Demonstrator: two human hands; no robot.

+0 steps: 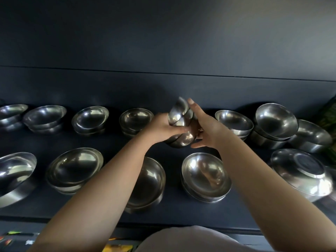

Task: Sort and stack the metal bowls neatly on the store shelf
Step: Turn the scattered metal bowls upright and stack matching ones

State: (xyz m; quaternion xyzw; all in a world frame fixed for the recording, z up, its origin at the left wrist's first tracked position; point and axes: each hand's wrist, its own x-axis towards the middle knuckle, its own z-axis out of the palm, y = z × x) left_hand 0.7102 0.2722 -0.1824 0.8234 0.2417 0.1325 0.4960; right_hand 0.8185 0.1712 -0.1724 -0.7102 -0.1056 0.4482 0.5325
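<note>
Both my hands meet at the back middle of the dark shelf [174, 211]. My left hand [161, 129] and my right hand [209, 130] together grip a small nested stack of metal bowls [179, 115], tilted on its side with the bottoms facing me. Just under it sits another small stack of bowls [181, 140], which my fingers also touch. Stacks of metal bowls stand in two rows on the shelf: a back row [91, 118] and a front row of wider bowls [206, 174].
An upside-down bowl [300, 171] lies at the front right. Tilted bowls [276, 120] are piled at the back right. The shelf's dark back wall [163, 51] rises behind. Colourful packets [116, 248] show below the shelf's front edge.
</note>
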